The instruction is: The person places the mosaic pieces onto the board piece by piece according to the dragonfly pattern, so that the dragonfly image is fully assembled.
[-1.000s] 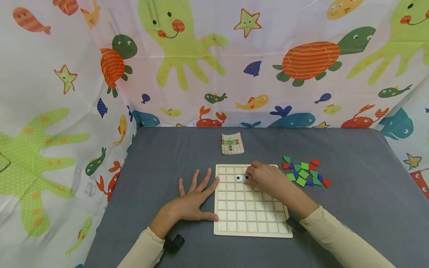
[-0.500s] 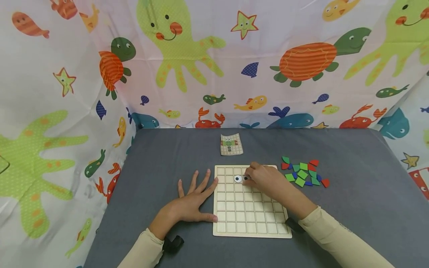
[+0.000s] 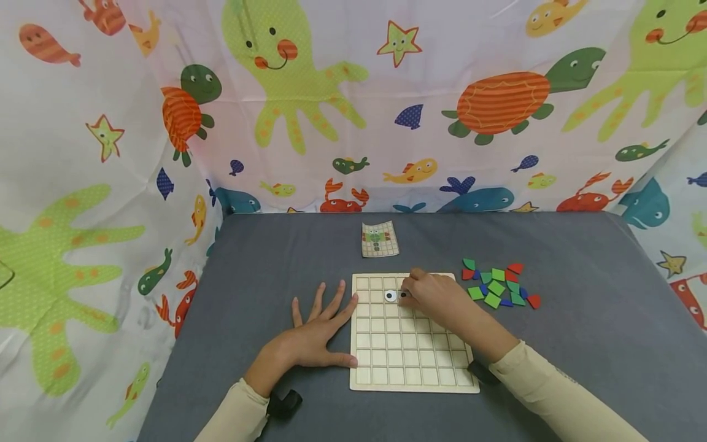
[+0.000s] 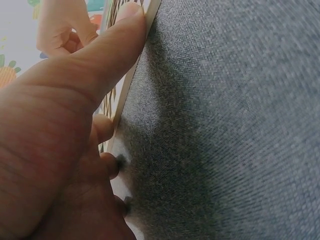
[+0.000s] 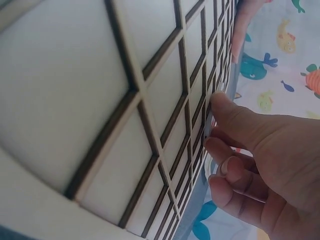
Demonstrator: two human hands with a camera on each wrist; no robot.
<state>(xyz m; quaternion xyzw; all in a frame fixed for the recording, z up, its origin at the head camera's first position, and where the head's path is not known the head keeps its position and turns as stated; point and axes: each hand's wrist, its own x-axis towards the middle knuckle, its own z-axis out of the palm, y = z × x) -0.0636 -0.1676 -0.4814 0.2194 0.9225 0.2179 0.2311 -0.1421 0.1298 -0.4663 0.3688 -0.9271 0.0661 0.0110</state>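
A pale wooden grid board [image 3: 386,375] lies on the grey table. My left hand [image 3: 312,341] is spread beside it, thumb and fingertips against its left edge; the left wrist view shows the thumb [image 4: 107,55] on the rim. One white eye tile [image 3: 390,296] with a black dot sits in an upper cell. Right beside it, my right hand [image 3: 442,301] pinches a second eye tile [image 3: 403,294] close over the board, mostly covered by the fingers. In the right wrist view, thumb and index finger of the right hand [image 5: 265,155] meet at the grid.
Several green, red and blue shaped pieces [image 3: 497,288] lie loose right of the board. Behind it lies a small picture card [image 3: 380,239] with a figure on a grid. A sea-animal curtain [image 3: 353,123] stands along the table's back edge [image 3: 276,215].
The head view has shifted slightly, so everything sits a little lower and further left. Both hands keep their places at the board.
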